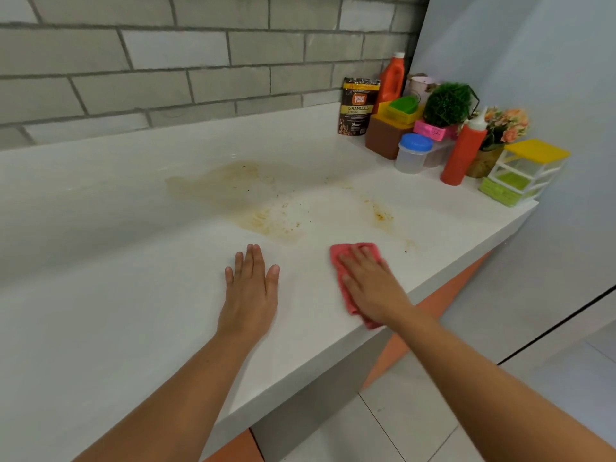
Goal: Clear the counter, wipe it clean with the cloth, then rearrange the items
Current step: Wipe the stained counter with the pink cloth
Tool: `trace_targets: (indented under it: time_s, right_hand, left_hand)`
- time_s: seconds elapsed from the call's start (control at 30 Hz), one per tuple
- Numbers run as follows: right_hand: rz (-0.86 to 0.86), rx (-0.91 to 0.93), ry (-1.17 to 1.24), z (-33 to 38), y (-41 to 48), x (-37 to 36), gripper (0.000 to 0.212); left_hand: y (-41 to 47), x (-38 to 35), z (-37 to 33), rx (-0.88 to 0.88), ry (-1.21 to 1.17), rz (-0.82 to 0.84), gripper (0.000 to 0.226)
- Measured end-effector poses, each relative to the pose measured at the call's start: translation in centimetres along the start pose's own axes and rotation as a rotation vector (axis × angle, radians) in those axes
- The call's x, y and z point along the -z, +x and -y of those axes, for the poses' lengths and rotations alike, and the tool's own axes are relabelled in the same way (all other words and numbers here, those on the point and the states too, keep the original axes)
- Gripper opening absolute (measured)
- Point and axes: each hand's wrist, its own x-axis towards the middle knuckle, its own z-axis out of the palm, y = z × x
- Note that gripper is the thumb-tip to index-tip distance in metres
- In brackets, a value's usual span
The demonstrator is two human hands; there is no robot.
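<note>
A white counter (133,295) carries a wide brownish stain (266,201) with crumbs across its middle. A pink cloth (343,285) lies flat near the counter's front edge, just short of the stain. My right hand (370,285) presses on the cloth with straight fingers. My left hand (251,288) rests flat on the bare counter to the left of the cloth, fingers straight, holding nothing.
Items crowd the far right corner: a coffee granules pouch (358,106), an orange bottle (393,78), a brown box (383,138), a blue-lidded jar (413,153), a red squeeze bottle (463,151), a green plant (448,103), flowers (506,123) and a small drawer unit (523,171). Tiled wall behind.
</note>
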Motion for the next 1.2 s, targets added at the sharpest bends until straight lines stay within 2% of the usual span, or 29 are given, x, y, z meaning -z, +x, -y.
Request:
trace_targets:
  time_s: [0.1,0.17,0.23,0.33,0.4,0.47,0.53,0.6,0.63,0.7,0.77,0.83,0.93,1.03,1.1,1.2]
  right_hand:
    - [-0.005,-0.176,-0.046,-0.7,4.6,-0.1,0.054]
    - [0.004,-0.19,-0.043,1.2,6.6,-0.5,0.057]
    - [0.024,-0.111,-0.034,4.5,6.5,-1.0,0.057]
    - [-0.006,0.155,-0.033,9.3,2.0,-1.6,0.059]
    - [0.04,0.319,0.044,9.8,-1.7,-1.5,0.064]
    - [0.099,0.383,0.122,7.9,-3.4,-1.2,0.075]
    - [0.093,0.316,0.115,4.5,-2.6,-0.5,0.066]
    - [0.076,0.125,0.055,1.5,-0.1,-0.2,0.055]
    - [0.052,0.036,0.001,0.8,1.3,-0.1,0.06]
    - [0.024,-0.087,-0.086,1.5,4.0,-0.5,0.071]
    - [0.044,-0.111,-0.066,4.5,5.4,-1.2,0.06]
    - [0.051,0.031,-0.025,8.1,4.4,-1.7,0.055]
    - [0.054,0.352,0.044,10.1,-0.1,-2.0,0.051]
    - [0.129,0.596,0.136,6.8,-3.9,-1.6,0.061]
    - [0.132,0.553,0.169,2.6,-4.1,-0.5,0.072]
    - [0.108,0.345,0.149,-4.7,-2.5,1.4,0.048]
  left_hand:
    - [0.1,-0.1,0.1,-0.001,0.004,0.007,0.059]
    - [0.2,-0.3,0.2,-0.001,-0.017,0.0,0.059]
    - [0.3,-0.2,0.2,-0.003,-0.11,-0.03,0.059]
    - [-0.2,0.2,0.4,0.026,-0.376,-0.122,0.059]
    - [-0.6,0.6,0.4,0.068,-0.543,-0.199,0.057]
    - [-0.8,1.1,0.3,0.076,-0.636,-0.248,0.053]
    - [-0.9,1.3,0.1,0.071,-0.679,-0.249,0.051]
    - [-1.0,1.2,0.1,0.08,-0.706,-0.234,0.051]
    - [-0.9,1.2,0.1,0.088,-0.719,-0.233,0.051]
    - [-0.8,1.1,0.3,0.098,-0.747,-0.25,0.052]
    - [-0.7,1.0,0.3,0.095,-0.742,-0.277,0.054]
    - [-0.7,1.1,0.2,0.1,-0.719,-0.299,0.054]
    - [-0.9,1.2,-0.1,0.102,-0.753,-0.351,0.049]
    - [-1.6,1.7,-0.6,0.116,-0.704,-0.437,0.046]
    - [-1.9,1.6,-1.5,0.098,-0.61,-0.495,0.042]
    - [-2.3,0.3,-4.4,0.043,-0.515,-0.485,0.037]
